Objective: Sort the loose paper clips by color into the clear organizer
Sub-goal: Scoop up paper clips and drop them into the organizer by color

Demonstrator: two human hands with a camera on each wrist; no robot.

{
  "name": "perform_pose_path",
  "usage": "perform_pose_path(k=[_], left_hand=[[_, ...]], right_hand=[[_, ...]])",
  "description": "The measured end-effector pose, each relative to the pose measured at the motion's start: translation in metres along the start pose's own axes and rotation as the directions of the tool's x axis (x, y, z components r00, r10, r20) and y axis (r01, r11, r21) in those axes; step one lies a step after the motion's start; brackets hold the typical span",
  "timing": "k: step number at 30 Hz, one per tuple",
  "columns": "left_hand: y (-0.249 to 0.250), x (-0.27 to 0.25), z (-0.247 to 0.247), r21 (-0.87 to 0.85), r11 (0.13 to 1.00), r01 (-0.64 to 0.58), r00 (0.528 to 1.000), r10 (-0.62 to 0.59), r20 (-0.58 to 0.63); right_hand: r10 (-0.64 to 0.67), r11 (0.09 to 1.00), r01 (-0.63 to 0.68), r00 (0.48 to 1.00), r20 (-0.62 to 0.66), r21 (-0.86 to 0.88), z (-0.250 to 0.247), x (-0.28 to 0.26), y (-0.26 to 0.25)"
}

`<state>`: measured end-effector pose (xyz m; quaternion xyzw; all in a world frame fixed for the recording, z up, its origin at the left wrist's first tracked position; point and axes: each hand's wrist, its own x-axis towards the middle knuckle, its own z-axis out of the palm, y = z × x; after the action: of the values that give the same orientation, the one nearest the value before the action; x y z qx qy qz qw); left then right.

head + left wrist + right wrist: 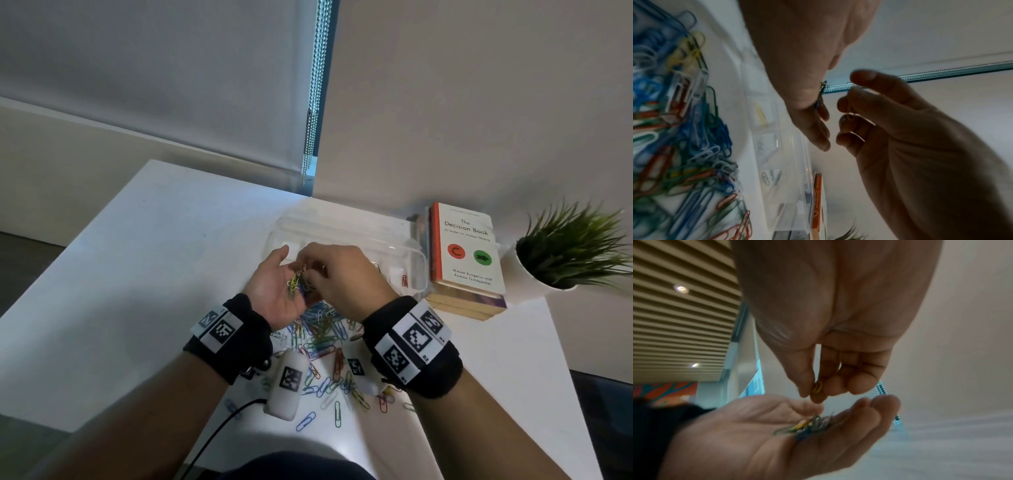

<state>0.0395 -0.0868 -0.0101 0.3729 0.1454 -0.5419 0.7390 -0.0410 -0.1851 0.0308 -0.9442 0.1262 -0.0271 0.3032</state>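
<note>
My left hand (284, 277) lies palm up above the table, fingers relaxed, with several mixed clips (807, 426) resting in the palm. My right hand (310, 270) hovers just over it, thumb and fingers pinching one yellow paper clip (817, 387), also seen as the yellow paper clip (850, 116). A heap of loose coloured clips (322, 329) covers the white table under my wrists. The clear organizer (418, 260) stands beyond the hands. Its compartments (764, 129) hold a yellow clip, some white ones and a few blue-grey ones.
A stack of books (466, 253) lies right of the organizer, with a potted plant (575, 246) further right. A beaded blind chain (313, 102) hangs at the back wall. A black cable (219, 431) runs off the table's near edge.
</note>
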Motion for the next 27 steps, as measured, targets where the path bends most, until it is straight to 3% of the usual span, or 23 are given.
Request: perform_pose_path(k=[3, 9, 13, 15, 17, 21, 23, 27], left_hand=[[0.0, -0.002, 0.003, 0.023, 1.0, 0.002, 1.0, -0.002, 0.0], [-0.001, -0.005, 0.003, 0.053, 0.998, 0.024, 1.0, -0.023, -0.009], [-0.003, -0.007, 0.004, 0.009, 0.999, 0.046, 0.998, -0.046, 0.032], [-0.003, -0.009, 0.005, 0.015, 0.999, 0.049, 0.998, -0.05, 0.044], [-0.002, -0.01, 0.004, 0.038, 0.999, 0.034, 0.997, -0.036, 0.064], [0.003, -0.005, -0.005, 0.091, 0.995, -0.029, 0.997, 0.022, 0.074], [0.008, -0.002, -0.01, 0.078, 0.996, -0.042, 0.997, 0.037, 0.063], [0.018, 0.001, -0.022, 0.034, 0.995, -0.093, 0.996, 0.093, -0.002]], right_hand=[[-0.081, 0.989, 0.094, 0.99, 0.114, -0.114, 0.011, -0.001, -0.006], [-0.09, 0.961, 0.121, 0.987, 0.133, -0.247, 0.016, 0.003, -0.006], [-0.083, 0.964, 0.106, 0.991, 0.104, -0.244, 0.016, 0.004, -0.003], [-0.048, 0.988, 0.056, 0.997, 0.061, -0.141, 0.014, 0.005, 0.0], [0.028, 0.996, -0.026, 0.999, -0.024, 0.08, 0.01, 0.006, 0.002], [0.186, 0.826, -0.114, 0.979, -0.077, 0.552, -0.003, 0.006, 0.004], [0.217, 0.765, -0.113, 0.972, -0.089, 0.634, -0.012, 0.009, 0.007], [0.268, 0.774, -0.137, 0.955, -0.125, 0.618, -0.024, 0.023, 0.021]])
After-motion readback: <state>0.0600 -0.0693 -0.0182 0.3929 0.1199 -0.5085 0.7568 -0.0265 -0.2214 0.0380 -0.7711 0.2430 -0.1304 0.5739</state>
